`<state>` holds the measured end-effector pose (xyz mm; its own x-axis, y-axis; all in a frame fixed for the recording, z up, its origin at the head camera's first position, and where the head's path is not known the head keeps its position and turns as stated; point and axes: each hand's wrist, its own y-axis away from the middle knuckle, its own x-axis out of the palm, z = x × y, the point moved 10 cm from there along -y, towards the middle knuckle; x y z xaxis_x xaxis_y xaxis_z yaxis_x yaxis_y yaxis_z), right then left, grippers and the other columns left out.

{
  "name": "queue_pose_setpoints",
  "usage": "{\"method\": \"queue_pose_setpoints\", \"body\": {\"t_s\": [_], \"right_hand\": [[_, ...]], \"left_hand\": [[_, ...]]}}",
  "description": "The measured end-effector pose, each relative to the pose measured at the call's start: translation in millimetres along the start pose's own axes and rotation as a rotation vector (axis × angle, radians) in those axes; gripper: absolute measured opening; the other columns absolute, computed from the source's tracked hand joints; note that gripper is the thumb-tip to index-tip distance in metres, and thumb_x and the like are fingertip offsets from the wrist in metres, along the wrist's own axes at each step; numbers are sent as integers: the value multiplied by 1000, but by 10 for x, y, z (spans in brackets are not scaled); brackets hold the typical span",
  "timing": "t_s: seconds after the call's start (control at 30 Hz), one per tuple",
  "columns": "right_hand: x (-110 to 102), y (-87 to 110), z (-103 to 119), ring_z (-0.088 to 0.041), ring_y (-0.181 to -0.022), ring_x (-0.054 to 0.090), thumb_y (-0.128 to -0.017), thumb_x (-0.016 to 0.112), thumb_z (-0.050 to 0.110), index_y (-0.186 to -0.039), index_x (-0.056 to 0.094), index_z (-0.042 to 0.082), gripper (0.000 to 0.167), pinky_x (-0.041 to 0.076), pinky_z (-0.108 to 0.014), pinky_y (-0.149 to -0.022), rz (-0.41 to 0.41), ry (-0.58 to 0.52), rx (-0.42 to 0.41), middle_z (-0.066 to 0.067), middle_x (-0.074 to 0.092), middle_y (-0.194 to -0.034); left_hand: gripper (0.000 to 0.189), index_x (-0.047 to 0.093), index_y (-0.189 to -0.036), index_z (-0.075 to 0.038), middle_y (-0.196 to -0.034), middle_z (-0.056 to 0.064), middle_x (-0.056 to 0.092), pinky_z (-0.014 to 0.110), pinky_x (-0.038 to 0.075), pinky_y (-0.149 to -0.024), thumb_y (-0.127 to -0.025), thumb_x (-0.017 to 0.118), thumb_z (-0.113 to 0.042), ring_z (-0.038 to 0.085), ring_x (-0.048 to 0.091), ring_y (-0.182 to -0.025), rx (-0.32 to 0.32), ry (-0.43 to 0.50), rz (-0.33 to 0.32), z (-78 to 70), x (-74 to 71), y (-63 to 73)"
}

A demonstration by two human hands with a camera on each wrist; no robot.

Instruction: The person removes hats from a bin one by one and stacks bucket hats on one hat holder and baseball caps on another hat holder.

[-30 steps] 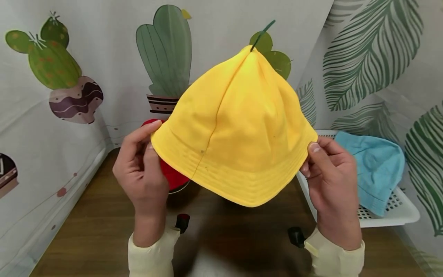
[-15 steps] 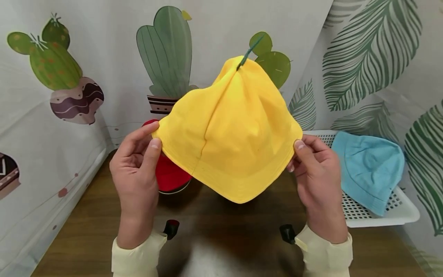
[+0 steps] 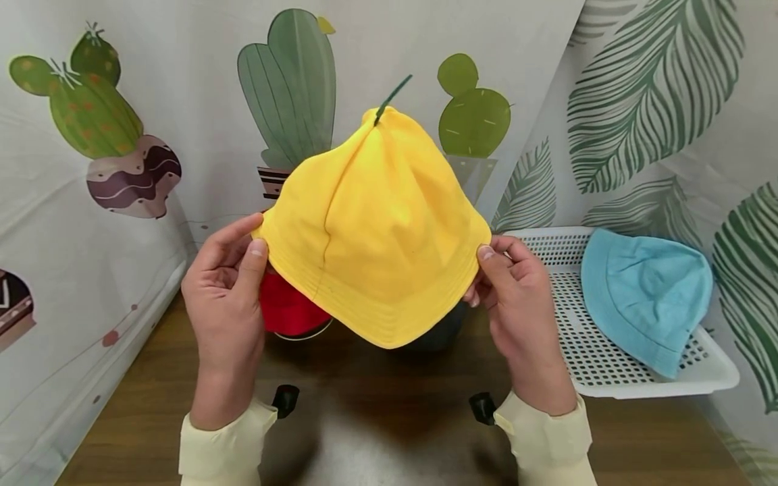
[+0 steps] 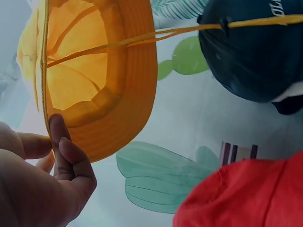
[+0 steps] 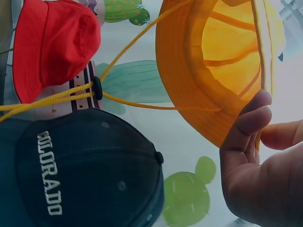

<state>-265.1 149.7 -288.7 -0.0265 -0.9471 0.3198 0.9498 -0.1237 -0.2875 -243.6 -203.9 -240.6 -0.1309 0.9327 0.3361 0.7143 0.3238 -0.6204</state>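
A yellow bucket hat (image 3: 377, 229) with a green stem on its crown is held up in front of me, crown upward. My left hand (image 3: 227, 290) pinches the brim at its left side between thumb and fingers. On the opposite side of the brim, my right hand (image 3: 516, 297) pinches in the same way. The wrist views show the hat's inside and a yellow chin cord (image 5: 137, 106) with a dark toggle (image 5: 97, 88) hanging from it. Behind the hat stand a red bucket hat (image 3: 292, 307) and a dark cap (image 5: 90, 170) lettered COLORADO, both mostly hidden in the head view.
At the right, a white perforated basket (image 3: 571, 351) holds a light blue bucket hat (image 3: 650, 297). The brown wooden table (image 3: 377, 398) lies below my hands. A curtain (image 3: 389, 40) printed with cacti and leaves closes off the back and sides.
Both hands have moved left and slightly down with the yellow hat, the right hand farther. More of the basket shows now, and part of the dark cap has come into view under the brim.
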Motion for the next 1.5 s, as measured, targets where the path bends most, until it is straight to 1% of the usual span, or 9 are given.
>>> {"method": "queue_pose_setpoints", "body": {"t_s": [0.07,0.17,0.33,0.4,0.6,0.87,1.2,1.37,1.5], "right_hand": [[46,-15,-42,-17,-60,58,-111,57,15,-118,60,2,15,55,-24,-57,11,-9,4,-6,68,-84],[123,-27,-101,-18,-59,57,-111,56,12,-115,59,1,11,53,-24,-56,26,-42,5,-6,66,-82],[275,-29,-193,-19,-58,57,-110,56,8,-113,57,1,8,52,-26,-55,53,-75,18,-6,64,-79],[330,-29,-221,-19,-58,57,-110,56,8,-113,57,1,8,52,-26,-55,60,-79,23,-6,64,-79],[465,-38,-308,-18,-58,57,-110,55,9,-112,57,2,8,51,-26,-55,71,-102,41,-5,66,-78],[601,-43,-441,-18,-57,59,-110,56,10,-114,57,1,10,51,-25,-56,87,-88,58,-6,65,-78],[836,-86,-602,-18,-57,61,-111,55,11,-118,53,1,13,53,-25,-56,131,-59,88,-8,65,-76],[893,-125,-664,-17,-55,61,-110,56,11,-117,53,1,13,52,-26,-56,127,-56,102,-8,65,-74],[920,-144,-731,-17,-56,61,-111,55,10,-118,53,1,12,52,-25,-56,128,-48,113,-8,65,-74]], "left_hand": [[35,67,-134,9,-129,31,67,31,61,-91,-101,70,-1,30,73,-104,-5,-23,5,18,-38,-3],[35,66,-133,11,-126,30,68,28,61,-86,-100,69,1,29,72,-98,-5,-1,6,45,-96,-14],[34,64,-132,14,-120,27,70,28,61,-82,-100,67,5,29,71,-93,6,39,2,85,-194,-42],[34,64,-133,13,-121,26,70,28,61,-84,-100,67,4,29,71,-95,0,18,-3,102,-240,-56],[34,66,-135,8,-124,25,70,29,60,-93,-101,68,-1,29,72,-105,-47,-1,-44,157,-394,-112],[35,68,-133,6,-124,25,71,30,60,-93,-101,71,-7,30,72,-105,-96,-30,-100,232,-555,-182],[33,71,-132,4,-121,22,72,26,62,-82,-101,71,-8,27,73,-98,-110,-62,-138,353,-710,-249],[32,71,-131,4,-115,20,73,25,60,-76,-101,72,-8,24,71,-91,-117,-76,-167,410,-788,-278],[32,72,-130,3,-113,19,74,25,60,-76,-101,73,-8,24,71,-90,-121,-90,-192,451,-857,-296]]}}
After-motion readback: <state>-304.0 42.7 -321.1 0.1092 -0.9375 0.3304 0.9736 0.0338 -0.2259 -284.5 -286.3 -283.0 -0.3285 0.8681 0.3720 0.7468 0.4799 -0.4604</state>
